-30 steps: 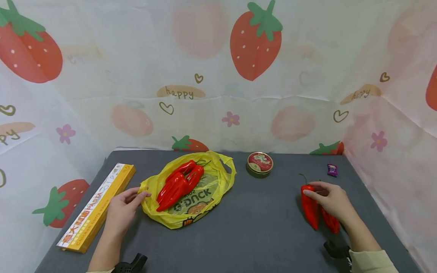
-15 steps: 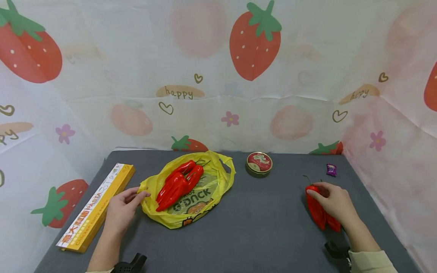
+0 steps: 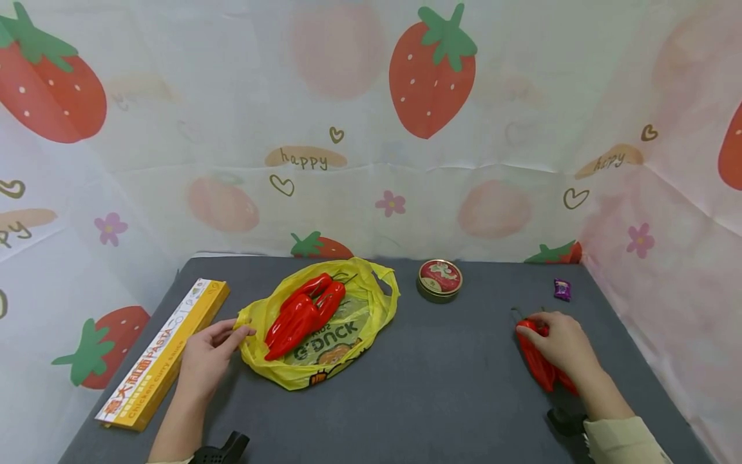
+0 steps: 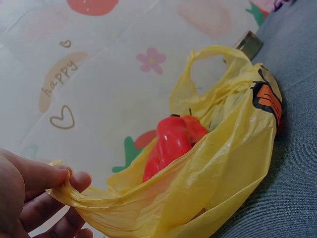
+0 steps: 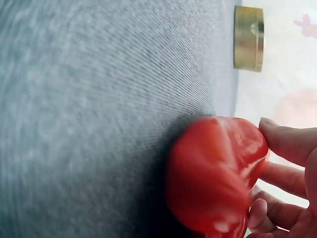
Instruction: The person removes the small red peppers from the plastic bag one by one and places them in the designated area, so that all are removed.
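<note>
On the left of the table, a yellow plastic bag (image 3: 379, 309) lies spread with several red peppers (image 3: 301, 319) on it. My left hand (image 3: 205, 361) pinches the bag's left rim between thumb and fingers, and the left wrist view shows the pinched edge (image 4: 74, 196). Over at the right, my right hand (image 3: 565, 345) holds red peppers (image 3: 536, 364) near their stem end; two stems show above the fingers. In the right wrist view the thumb and fingers (image 5: 285, 183) lie against the glossy red pepper (image 5: 213, 173), close to the table surface.
A yellow pasta box (image 3: 165, 354) lies slanted left of my left hand. Behind, between the hands, stands a round red-lidded tin (image 3: 440, 281). A small purple packet (image 3: 562, 289) lies beyond my right hand. A strawberry-print curtain (image 3: 359, 129) hangs behind the table.
My right hand and its peppers have shifted slightly right, then a little lower, and the peppers lie closer together. The left hand and the bag have stayed in place.
</note>
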A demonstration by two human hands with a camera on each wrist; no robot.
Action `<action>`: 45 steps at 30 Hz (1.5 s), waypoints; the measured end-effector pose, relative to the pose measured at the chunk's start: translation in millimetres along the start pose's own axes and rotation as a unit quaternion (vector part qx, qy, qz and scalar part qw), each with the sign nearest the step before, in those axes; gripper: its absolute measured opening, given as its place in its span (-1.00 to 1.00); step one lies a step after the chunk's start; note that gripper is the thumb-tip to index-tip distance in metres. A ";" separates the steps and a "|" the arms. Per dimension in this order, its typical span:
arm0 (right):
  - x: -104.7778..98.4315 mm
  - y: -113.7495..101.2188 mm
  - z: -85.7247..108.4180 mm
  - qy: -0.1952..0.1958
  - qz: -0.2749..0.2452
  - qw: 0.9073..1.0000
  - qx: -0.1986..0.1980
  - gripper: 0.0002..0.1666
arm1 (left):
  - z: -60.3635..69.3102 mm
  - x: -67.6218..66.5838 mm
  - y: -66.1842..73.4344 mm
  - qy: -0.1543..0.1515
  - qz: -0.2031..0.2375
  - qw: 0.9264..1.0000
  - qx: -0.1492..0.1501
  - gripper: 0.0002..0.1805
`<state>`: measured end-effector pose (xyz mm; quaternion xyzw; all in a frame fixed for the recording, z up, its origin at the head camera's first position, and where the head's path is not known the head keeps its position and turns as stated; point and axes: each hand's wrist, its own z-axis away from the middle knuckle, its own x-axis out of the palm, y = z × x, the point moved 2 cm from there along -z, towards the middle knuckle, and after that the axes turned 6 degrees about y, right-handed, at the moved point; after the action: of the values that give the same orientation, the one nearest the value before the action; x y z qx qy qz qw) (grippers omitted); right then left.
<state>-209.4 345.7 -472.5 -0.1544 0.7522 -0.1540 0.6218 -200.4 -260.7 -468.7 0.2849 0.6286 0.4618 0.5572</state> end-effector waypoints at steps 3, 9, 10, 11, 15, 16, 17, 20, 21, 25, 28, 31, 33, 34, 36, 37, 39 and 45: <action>2.6 0.0 0.5 0.006 -0.002 1.000 -0.003 -0.46 | 0.2 -0.2 -0.2 0.003 -0.003 1.000 0.002 -0.46; 2.9 2.8 -0.3 0.017 -0.006 1.000 -0.005 -0.47 | 0.1 -1.6 -0.9 0.006 -0.007 1.000 -0.002 -0.46; 2.3 3.3 -0.4 0.019 -0.008 1.000 -0.004 -0.47 | 0.0 -1.9 -1.1 0.005 -0.006 1.000 -0.002 -0.46; 1.3 3.5 -0.5 0.022 -0.010 1.000 -0.003 -0.47 | 0.0 -2.0 -1.2 0.006 -0.005 1.000 -0.001 -0.46; -3.9 1.7 -0.7 0.035 -0.028 0.999 -0.006 -0.47 | 0.3 -2.3 -0.9 0.006 -0.004 1.000 0.003 -0.45; -5.3 0.3 -0.8 0.039 -0.033 0.999 -0.008 -0.47 | 0.4 -2.3 -0.7 0.006 -0.004 1.000 0.003 -0.45; -6.6 -1.3 -1.1 0.041 -0.037 0.998 -0.010 -0.48 | 0.5 -2.3 -0.4 0.006 -0.003 1.000 0.003 -0.45; -9.7 -7.0 -2.3 0.047 -0.046 0.998 -0.011 -0.49 | 0.6 -2.5 0.3 0.005 0.001 1.000 0.003 -0.45; -10.4 -9.4 -2.9 0.049 -0.048 0.998 -0.012 -0.50 | 0.3 -2.5 0.1 0.004 0.002 1.000 0.003 -0.45; -13.8 -25.1 -4.4 0.056 -0.060 0.996 -0.025 -0.55 | -0.8 -2.8 -0.6 0.003 0.007 1.000 0.004 -0.46; -14.7 -37.9 -5.7 0.062 -0.072 0.995 -0.040 -0.59 | 0.1 -3.2 0.6 0.006 0.010 1.000 0.005 -0.47; -12.2 -47.1 -8.5 0.063 -0.084 0.993 -0.046 -0.59 | 2.0 -3.4 2.6 0.009 0.011 1.000 0.005 -0.47; -9.3 -53.9 -11.2 0.060 -0.094 0.993 -0.048 -0.59 | 2.6 -3.4 3.0 0.008 0.012 1.000 0.004 -0.48; -7.8 -57.6 -12.7 0.058 -0.098 0.992 -0.049 -0.59 | 2.8 -3.4 2.9 0.008 0.012 1.000 0.002 -0.48; -4.8 -66.4 -15.8 0.054 -0.107 0.991 -0.051 -0.59 | 2.9 -3.4 2.6 0.007 0.014 1.000 0.001 -0.48; -3.4 -71.1 -17.3 0.053 -0.110 0.991 -0.054 -0.59 | 2.7 -3.3 2.4 0.007 0.014 1.000 0.001 -0.48; -0.6 -81.4 -20.4 0.052 -0.119 0.990 -0.060 -0.60 | 2.3 -3.0 1.8 0.006 0.012 1.000 0.000 -0.47; 9.1 -112.2 -27.5 0.045 -0.137 0.986 -0.083 -0.59 | 0.9 -2.7 0.5 0.004 0.014 1.000 -0.002 -0.45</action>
<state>-233.5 241.5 -428.1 -0.2999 0.7611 -0.1817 0.5457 -199.0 -262.6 -467.1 0.2906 0.6255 0.4719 0.5492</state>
